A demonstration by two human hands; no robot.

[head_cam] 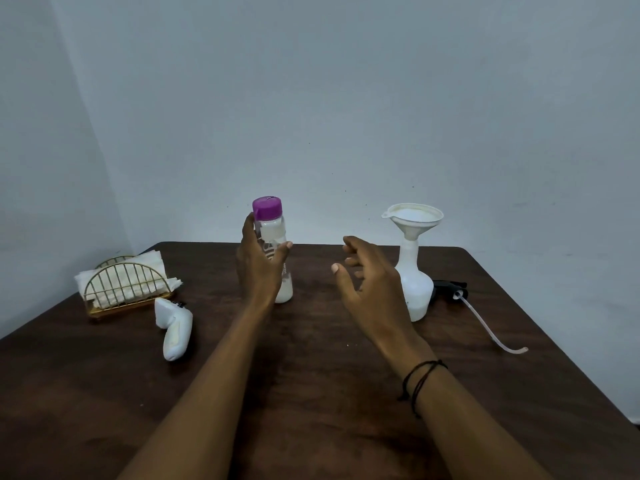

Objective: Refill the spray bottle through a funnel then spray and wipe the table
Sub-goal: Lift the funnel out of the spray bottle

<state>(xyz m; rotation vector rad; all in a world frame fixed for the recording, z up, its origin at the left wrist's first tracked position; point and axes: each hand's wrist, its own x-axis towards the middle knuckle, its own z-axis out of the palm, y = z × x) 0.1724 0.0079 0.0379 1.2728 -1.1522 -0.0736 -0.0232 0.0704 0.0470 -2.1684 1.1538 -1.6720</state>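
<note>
My left hand [261, 268] is wrapped around a clear bottle [273, 233] with a purple cap [266, 207], which stands upright on the dark wooden table [311, 358]. To its right my right hand [370, 282] hovers with fingers apart, holding nothing. Behind that hand stands the white spray bottle [414, 285] with a white funnel [412, 218] seated in its neck. The black spray head [450, 289] lies on the table to the right of the spray bottle, its white dip tube [491, 329] trailing toward me.
A gold wire holder [126, 289] with white paper napkins stands at the back left. A white handheld device [175, 329] lies in front of it. The table's back edge meets a pale wall; its right edge runs diagonally at the right.
</note>
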